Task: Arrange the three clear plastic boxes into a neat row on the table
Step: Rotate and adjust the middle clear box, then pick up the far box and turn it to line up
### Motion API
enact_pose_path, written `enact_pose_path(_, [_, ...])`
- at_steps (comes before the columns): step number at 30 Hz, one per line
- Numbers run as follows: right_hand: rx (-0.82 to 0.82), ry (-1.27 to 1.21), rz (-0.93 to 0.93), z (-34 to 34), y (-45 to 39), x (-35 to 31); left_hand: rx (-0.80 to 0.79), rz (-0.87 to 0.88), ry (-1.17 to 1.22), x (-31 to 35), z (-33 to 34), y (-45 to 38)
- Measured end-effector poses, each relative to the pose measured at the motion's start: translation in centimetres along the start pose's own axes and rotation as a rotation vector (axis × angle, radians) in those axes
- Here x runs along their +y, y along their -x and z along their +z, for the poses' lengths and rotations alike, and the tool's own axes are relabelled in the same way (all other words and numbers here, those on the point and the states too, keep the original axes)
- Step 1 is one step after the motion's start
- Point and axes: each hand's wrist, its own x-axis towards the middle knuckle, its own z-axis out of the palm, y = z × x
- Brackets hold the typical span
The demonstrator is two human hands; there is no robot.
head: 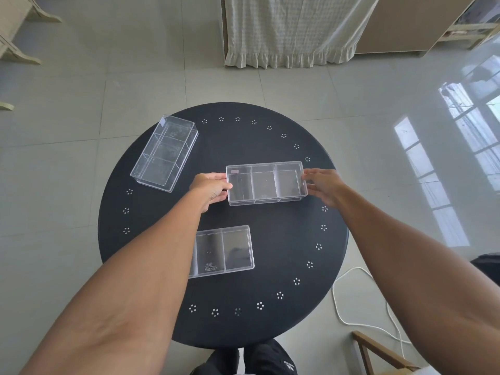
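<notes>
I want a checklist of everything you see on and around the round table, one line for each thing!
Surface: round black table with rings of small holes near its rim.
Job's things: three clear boxes, not yet in a row. middle box lies crosswise; far-left box is angled; near box is partly hidden by the left forearm.
Clutter: nothing seen.
Grippers: left hand and right hand grip the middle box's short ends.
Cables: white cable on the floor, right of the table.
Surroundings: tiled floor, white curtain, wooden frame.
</notes>
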Motion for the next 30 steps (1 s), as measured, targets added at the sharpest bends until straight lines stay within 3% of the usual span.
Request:
enact_pose_path(5, [0.158, 0.032, -0.113, 0.4, 0.8, -0.3, 0.061, 0.029, 0.018, 0.4, -0.7, 1.2])
enact_pose_path(14, [0.258, 0.186, -0.215, 5.9, 7.3, -3.5, 0.081, 0.075, 0.076, 1.0, -8.3, 5.4])
enact_pose_path(25, [-0.149, 0.096, -0.273, 15.9, 10.2, -7.3, 0.154, 0.058, 0.157, -0.7, -16.9, 6.9])
enact_pose_path(30, [-0.226, 0.143, -0.277, 20.1, 8.4, -9.8, 0.181, -0.022, 0.232, -1.0, -18.0, 5.5])
